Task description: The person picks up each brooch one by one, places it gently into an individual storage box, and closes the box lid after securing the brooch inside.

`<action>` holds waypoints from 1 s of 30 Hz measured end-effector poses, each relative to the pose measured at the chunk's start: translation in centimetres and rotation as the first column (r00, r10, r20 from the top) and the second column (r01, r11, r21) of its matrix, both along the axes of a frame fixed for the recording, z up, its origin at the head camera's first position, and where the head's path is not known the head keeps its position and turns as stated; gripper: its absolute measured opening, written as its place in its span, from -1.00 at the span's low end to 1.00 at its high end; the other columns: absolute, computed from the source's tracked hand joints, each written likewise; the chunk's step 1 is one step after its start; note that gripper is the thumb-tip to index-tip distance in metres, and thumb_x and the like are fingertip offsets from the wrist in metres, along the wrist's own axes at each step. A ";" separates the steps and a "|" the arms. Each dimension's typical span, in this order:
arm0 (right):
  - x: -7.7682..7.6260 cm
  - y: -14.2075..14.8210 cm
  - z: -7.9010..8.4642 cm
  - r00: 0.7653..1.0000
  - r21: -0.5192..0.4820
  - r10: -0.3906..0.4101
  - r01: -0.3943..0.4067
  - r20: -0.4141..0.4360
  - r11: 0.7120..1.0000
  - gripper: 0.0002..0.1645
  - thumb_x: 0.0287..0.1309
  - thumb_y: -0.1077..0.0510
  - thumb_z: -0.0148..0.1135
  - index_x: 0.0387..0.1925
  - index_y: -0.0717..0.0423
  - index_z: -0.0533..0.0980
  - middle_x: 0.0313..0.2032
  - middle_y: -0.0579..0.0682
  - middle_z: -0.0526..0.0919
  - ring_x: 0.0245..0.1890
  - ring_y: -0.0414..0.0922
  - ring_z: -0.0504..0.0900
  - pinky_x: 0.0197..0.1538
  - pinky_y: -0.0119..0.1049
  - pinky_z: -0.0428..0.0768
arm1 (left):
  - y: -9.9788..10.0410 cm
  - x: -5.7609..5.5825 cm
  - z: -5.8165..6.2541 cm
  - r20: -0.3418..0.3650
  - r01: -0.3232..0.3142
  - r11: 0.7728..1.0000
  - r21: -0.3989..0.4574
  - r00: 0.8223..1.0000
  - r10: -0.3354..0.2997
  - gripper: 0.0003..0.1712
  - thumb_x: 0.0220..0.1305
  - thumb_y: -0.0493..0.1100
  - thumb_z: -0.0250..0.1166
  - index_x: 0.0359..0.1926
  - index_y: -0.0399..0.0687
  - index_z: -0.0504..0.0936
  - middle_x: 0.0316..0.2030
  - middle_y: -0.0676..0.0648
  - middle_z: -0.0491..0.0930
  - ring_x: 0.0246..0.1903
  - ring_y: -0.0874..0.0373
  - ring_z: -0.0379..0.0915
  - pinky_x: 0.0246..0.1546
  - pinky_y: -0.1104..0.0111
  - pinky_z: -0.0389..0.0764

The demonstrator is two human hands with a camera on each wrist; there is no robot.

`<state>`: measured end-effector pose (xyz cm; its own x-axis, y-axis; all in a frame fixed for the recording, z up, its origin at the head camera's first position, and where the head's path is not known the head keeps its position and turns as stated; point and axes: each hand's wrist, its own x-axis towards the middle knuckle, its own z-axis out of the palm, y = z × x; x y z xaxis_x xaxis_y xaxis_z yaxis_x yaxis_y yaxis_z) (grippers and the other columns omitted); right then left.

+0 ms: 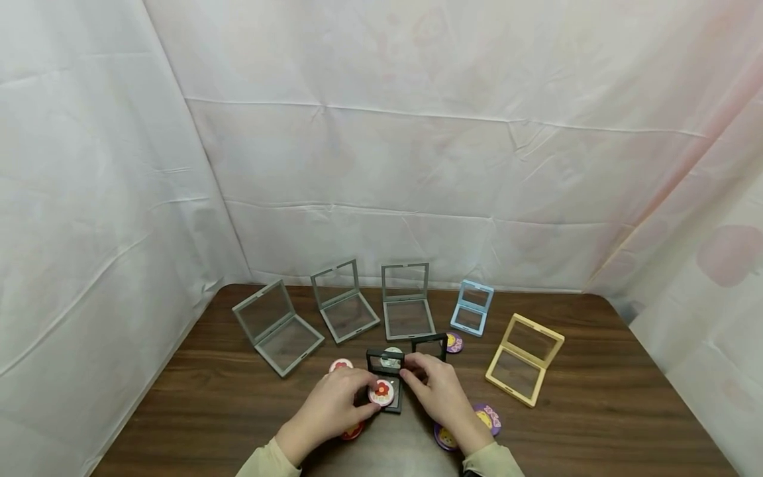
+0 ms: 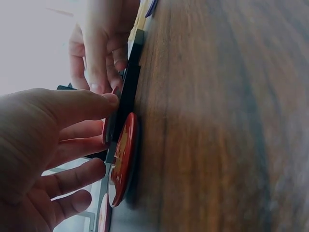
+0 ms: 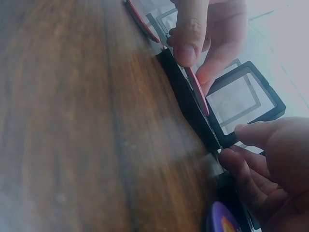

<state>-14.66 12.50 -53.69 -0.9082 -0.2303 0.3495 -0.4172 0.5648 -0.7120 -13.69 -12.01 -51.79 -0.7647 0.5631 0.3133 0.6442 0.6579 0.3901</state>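
Observation:
In the head view my left hand (image 1: 334, 401) pinches a round pin badge (image 1: 381, 393) with a red flower, between thumb and fingers. The badge is tilted over the base of a small black display frame (image 1: 392, 409), whose lid stands raised. My right hand (image 1: 440, 391) holds that lid by its right edge, with the thumb (image 3: 258, 133) in front of it and fingers partly hidden behind. In the left wrist view, a red badge (image 2: 124, 157) lies below the left hand. A second black frame (image 1: 429, 339) stands behind the right hand.
Several open grey frames (image 1: 274, 336) stand along the back, with a blue frame (image 1: 472, 308) and a yellow frame (image 1: 524, 361) to the right. Purple badges (image 1: 489, 419) lie beside the right wrist, another (image 1: 454, 342) farther back. A flower badge (image 1: 341, 364) lies behind the left hand.

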 end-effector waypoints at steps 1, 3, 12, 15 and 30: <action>0.0 0.0 0.0 1.000 0.005 -0.001 0.001 0.000 1.000 -0.88 0.44 0.22 0.46 -0.05 0.02 0.74 -0.20 -0.16 0.80 -0.22 -0.22 0.76 -0.19 -0.32 0.73 | 0.1 0.0 0.0 -0.010 -0.002 1.000 -0.003 1.000 0.002 -0.72 0.15 -0.13 0.71 -0.16 0.05 0.80 -0.22 0.17 0.79 -0.19 0.29 0.66 -0.17 0.23 0.71; 0.0 0.1 0.0 1.000 0.010 -0.006 0.006 0.008 1.000 -0.87 0.43 0.22 0.46 -0.05 0.00 0.74 -0.20 -0.16 0.80 -0.21 -0.23 0.76 -0.19 -0.32 0.72 | 0.1 0.1 -0.1 -0.035 -0.004 1.000 -0.007 0.999 0.004 -0.72 0.14 -0.12 0.72 -0.17 0.04 0.81 -0.20 0.15 0.80 -0.19 0.28 0.63 -0.14 0.24 0.69; 0.0 0.0 0.0 0.999 0.023 -0.010 0.009 0.030 1.000 -0.85 0.44 0.21 0.46 -0.02 -0.01 0.74 -0.19 -0.16 0.79 -0.20 -0.24 0.75 -0.16 -0.32 0.72 | 0.3 0.5 0.0 -0.079 -0.052 0.999 -0.007 0.996 0.052 -0.75 0.13 -0.10 0.73 -0.22 0.07 0.83 -0.15 0.13 0.71 -0.13 0.20 0.55 -0.13 0.23 0.68; -0.1 0.0 0.0 0.999 0.029 -0.011 0.010 0.031 1.000 -0.85 0.45 0.21 0.45 -0.01 -0.01 0.75 -0.18 -0.16 0.79 -0.19 -0.23 0.76 -0.15 -0.31 0.72 | 0.3 0.5 0.1 -0.080 -0.060 0.998 -0.016 0.995 0.058 -0.76 0.16 -0.09 0.72 -0.20 0.06 0.84 -0.16 0.13 0.70 -0.11 0.19 0.56 -0.11 0.20 0.69; -0.1 -0.1 0.0 1.000 0.044 -0.008 0.008 0.008 0.999 -0.86 0.45 0.19 0.46 -0.02 0.01 0.75 -0.18 -0.18 0.79 -0.18 -0.20 0.76 -0.18 -0.29 0.71 | 0.4 0.3 0.1 -0.051 -0.047 0.998 -0.029 0.998 0.045 -0.78 0.24 -0.14 0.66 -0.11 0.02 0.85 -0.12 0.09 0.71 -0.10 0.19 0.65 -0.11 0.19 0.73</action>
